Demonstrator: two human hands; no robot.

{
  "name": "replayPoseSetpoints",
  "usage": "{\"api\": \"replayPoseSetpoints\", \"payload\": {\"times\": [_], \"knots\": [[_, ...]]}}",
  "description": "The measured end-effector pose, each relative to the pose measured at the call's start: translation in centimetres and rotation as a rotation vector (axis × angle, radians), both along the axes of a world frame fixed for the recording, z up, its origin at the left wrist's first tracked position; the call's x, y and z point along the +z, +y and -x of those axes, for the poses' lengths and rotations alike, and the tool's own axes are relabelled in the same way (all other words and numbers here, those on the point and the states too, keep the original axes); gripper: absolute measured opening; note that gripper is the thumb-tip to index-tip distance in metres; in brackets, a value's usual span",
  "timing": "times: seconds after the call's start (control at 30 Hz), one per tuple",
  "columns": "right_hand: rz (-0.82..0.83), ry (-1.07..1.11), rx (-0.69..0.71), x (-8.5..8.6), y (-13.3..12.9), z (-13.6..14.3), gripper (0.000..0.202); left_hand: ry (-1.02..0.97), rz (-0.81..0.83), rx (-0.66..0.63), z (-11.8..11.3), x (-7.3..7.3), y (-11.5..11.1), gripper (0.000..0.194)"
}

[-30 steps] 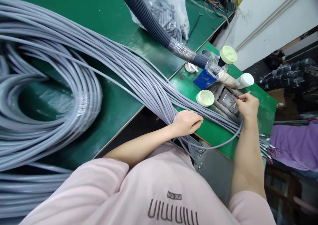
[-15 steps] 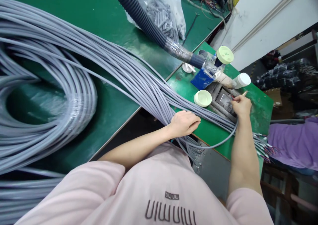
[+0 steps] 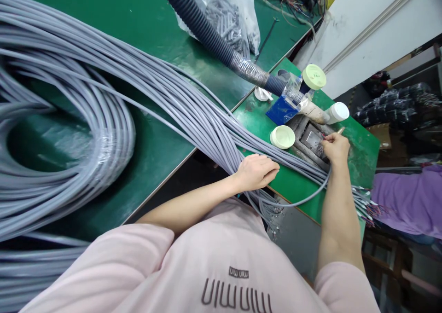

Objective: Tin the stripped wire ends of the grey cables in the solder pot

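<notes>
My left hand [image 3: 257, 171] lies with curled fingers over part of the grey cable bundle [image 3: 207, 124], and its fingertips are hidden. At the right, my right hand [image 3: 336, 147] pinches the end of a single grey cable [image 3: 304, 202], which loops toward me below the hand. Thin wire ends from that cable point left over a square solder pot [image 3: 313, 139] with a shiny surface. Behind the right hand's knuckles a small beige tip [image 3: 341, 130] sticks out; what it belongs to is hidden.
A ribbed hose [image 3: 200, 25] reaches a blue piece [image 3: 281, 110] beside the pot. Round tubs [image 3: 282, 137] and a white-lidded jar [image 3: 338, 112] surround it. Coiled cables [image 3: 110, 156] cover the left table. A bag of grey pieces [image 3: 228, 20] lies behind; a person in purple [image 3: 410, 198] is at right.
Both hands keep nearly the same place and grip. The view has shifted very slightly; the wire ends stay over the pot.
</notes>
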State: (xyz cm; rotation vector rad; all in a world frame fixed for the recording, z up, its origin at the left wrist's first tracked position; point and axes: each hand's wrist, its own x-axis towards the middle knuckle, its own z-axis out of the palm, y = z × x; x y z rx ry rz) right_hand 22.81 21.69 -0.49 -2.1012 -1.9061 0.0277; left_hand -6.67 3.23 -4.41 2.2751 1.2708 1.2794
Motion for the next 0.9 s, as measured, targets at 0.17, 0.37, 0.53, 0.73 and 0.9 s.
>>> {"api": "replayPoseSetpoints", "payload": {"times": [0.17,0.37,0.53,0.73,0.9], "knots": [[0.007,-0.025,0.006,-0.1,0.0,0.1,0.018,-0.005,-0.014,0.001,0.0,0.0,0.0,0.020],[0.022,-0.032,0.004,0.1,0.0,0.2,0.019,0.016,0.006,0.000,0.0,-0.1,0.0,0.023],[0.006,-0.017,0.010,0.0,-0.1,0.2,0.018,0.002,0.004,-0.004,0.0,-0.1,0.0,0.022],[-0.032,0.046,0.009,0.7,-0.6,0.2,0.015,-0.026,-0.021,0.001,0.0,-0.1,0.0,0.019],[-0.092,0.367,0.101,1.8,-4.8,1.1,0.022,-0.056,-0.046,0.015,0.0,0.0,-0.1,0.016]]}}
